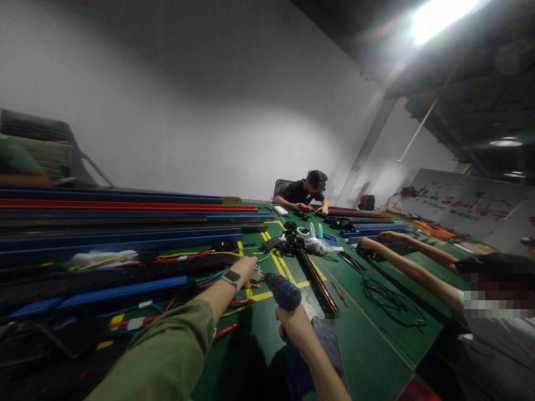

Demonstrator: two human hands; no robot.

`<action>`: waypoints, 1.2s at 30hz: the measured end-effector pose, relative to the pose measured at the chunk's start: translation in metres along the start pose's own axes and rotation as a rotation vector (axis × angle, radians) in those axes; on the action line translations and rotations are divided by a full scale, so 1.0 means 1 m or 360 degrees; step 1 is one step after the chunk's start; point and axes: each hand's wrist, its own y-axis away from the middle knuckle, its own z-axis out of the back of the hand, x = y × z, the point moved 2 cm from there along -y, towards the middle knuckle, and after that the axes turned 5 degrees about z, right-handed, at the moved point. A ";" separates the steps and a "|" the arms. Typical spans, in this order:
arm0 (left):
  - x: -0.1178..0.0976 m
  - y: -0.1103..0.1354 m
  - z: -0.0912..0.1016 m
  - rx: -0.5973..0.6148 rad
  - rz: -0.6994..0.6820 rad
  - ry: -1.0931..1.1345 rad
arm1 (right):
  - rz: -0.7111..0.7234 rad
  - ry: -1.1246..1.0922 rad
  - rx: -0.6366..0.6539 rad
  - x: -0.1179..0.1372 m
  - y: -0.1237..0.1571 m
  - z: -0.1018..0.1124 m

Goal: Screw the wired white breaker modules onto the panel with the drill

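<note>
My right hand (296,324) is wrapped round the grip of a dark blue cordless drill (284,292), its front end pointing away and left over the green table. My left hand (246,268), with a watch (231,278) on the wrist, is closed close to the drill's tip. What its fingers hold is too small to make out; a small pale part shows beside them. Red, yellow and blue wires (234,303) lie under and around my left hand. Copper-coloured bars (318,278) stretch across the table just beyond the drill.
Long blue rails (121,239) and red rails (125,205) fill the left side. Clear plastic wrap (321,245) and a coiled black cable (393,301) lie to the right. One person (303,192) works across the table; another's arms (412,264) reach in from the right.
</note>
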 end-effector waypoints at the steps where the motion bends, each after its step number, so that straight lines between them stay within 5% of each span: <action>1: 0.000 -0.001 -0.001 0.0001 0.0001 0.0000 | -0.0002 -0.0004 0.0000 0.000 0.000 0.000; 36: 0.001 -0.003 -0.004 0.0026 0.0016 0.0004 | 0.0024 -0.0032 -0.0009 -0.009 -0.007 -0.001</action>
